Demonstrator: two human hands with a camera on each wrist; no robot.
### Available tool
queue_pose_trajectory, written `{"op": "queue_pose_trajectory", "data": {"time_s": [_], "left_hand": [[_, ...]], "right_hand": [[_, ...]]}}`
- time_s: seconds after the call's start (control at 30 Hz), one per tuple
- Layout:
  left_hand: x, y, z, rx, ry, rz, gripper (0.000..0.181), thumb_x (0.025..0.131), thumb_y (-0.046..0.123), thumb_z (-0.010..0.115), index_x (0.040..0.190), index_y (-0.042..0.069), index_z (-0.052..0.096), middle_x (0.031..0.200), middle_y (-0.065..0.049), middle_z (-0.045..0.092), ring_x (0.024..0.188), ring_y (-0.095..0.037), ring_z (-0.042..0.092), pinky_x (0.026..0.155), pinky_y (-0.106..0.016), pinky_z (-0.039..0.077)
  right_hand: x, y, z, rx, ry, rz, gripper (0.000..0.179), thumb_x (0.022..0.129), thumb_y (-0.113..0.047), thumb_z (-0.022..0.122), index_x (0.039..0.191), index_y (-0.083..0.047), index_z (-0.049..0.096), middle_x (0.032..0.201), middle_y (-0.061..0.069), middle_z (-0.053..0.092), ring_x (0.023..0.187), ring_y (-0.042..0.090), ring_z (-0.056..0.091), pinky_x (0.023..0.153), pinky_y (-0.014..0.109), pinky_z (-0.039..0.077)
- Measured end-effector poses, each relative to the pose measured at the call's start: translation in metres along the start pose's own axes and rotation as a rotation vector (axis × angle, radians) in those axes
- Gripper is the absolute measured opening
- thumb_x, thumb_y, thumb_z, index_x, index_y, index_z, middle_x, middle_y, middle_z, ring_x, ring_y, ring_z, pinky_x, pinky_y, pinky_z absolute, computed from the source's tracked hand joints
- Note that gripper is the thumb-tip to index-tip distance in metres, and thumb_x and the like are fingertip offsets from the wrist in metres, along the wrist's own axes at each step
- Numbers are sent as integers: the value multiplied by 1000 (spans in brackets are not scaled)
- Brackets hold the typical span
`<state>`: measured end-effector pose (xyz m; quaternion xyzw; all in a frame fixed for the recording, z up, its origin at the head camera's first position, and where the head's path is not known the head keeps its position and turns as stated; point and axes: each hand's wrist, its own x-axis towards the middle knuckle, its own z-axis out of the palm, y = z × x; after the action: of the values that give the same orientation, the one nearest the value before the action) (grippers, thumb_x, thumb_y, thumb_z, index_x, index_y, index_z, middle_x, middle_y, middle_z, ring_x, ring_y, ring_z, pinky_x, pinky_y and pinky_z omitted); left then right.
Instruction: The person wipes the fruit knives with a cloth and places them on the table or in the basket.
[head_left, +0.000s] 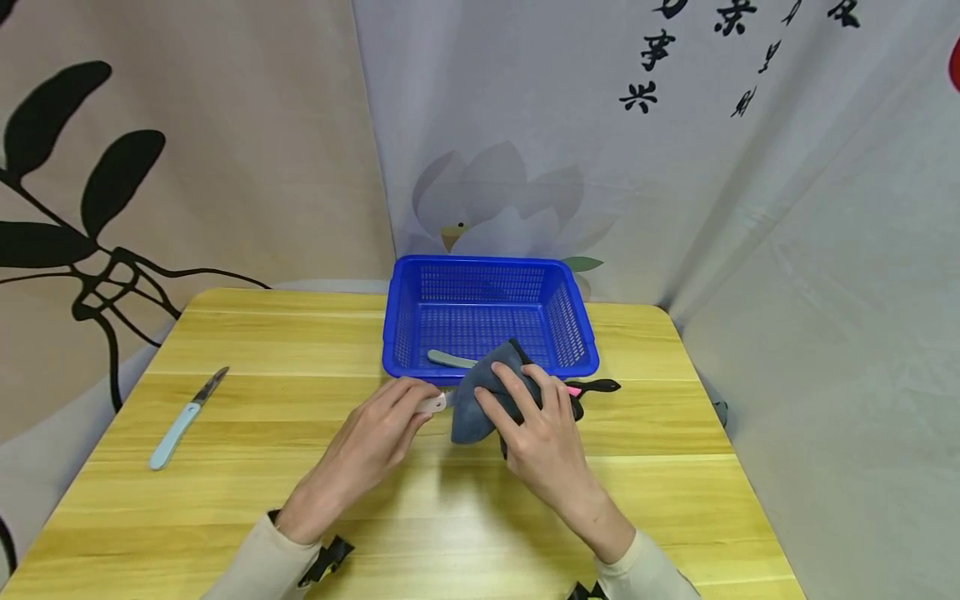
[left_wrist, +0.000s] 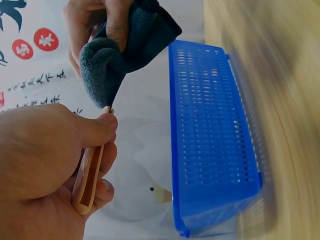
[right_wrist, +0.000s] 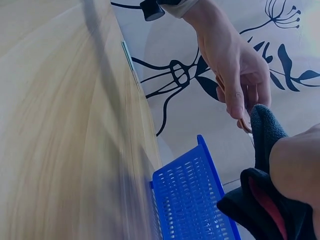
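Note:
My left hand [head_left: 382,421] grips the pale handle [head_left: 431,405] of a folding knife; the left wrist view shows the slot along that handle [left_wrist: 90,175]. In my right hand [head_left: 543,437] is a dark blue-grey cloth [head_left: 472,412], bunched and folded around the knife's blade. Most of the blade is hidden by the cloth, with only a short bit showing by the handle. Both hands are in front of the blue basket [head_left: 390,333], above the table. A red-pink patch [right_wrist: 267,205] shows among the cloth's folds in the right wrist view.
Another folding knife [head_left: 183,425], opened out with a light blue handle, lies at the table's left. Inside the basket is a pale grey-green handle [head_left: 450,359], partly covered by the cloth. A black handle [head_left: 600,386] with pink sticks out beyond my right hand.

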<state>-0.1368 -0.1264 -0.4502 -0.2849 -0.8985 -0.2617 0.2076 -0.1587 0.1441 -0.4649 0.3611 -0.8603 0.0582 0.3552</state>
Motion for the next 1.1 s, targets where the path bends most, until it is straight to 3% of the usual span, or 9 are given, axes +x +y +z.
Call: {"op": "queue_pose_trajectory", "data": {"time_s": [0.3,0.87,1.1], "left_hand": [[-2,-1,-2,2,7,-6,23,107,3,76,129,9,74,119,-3,76,108,-19,74,92,-39,69],[-4,-6,0,-25,80,42,26,101,-2,81,125,6,75,115,-3,76,104,-18,73,90,-39,69],[-5,-7,-2,-35,61,-7,22,103,0,79,124,6,76,115,-5,77,105,-19,74,89,-39,69]], "right_hand": [[-3,8,-1,10,-9,29,53,91,2,71,139,-21,78,156,16,66,136,47,56,105,60,51],[-5,21,-3,-4,-10,80,53,90,2,78,139,-18,76,158,18,64,134,47,56,105,62,50],[-5,26,-6,17,14,109,55,87,4,81,139,-16,76,157,19,64,135,50,55,103,63,49]]}}
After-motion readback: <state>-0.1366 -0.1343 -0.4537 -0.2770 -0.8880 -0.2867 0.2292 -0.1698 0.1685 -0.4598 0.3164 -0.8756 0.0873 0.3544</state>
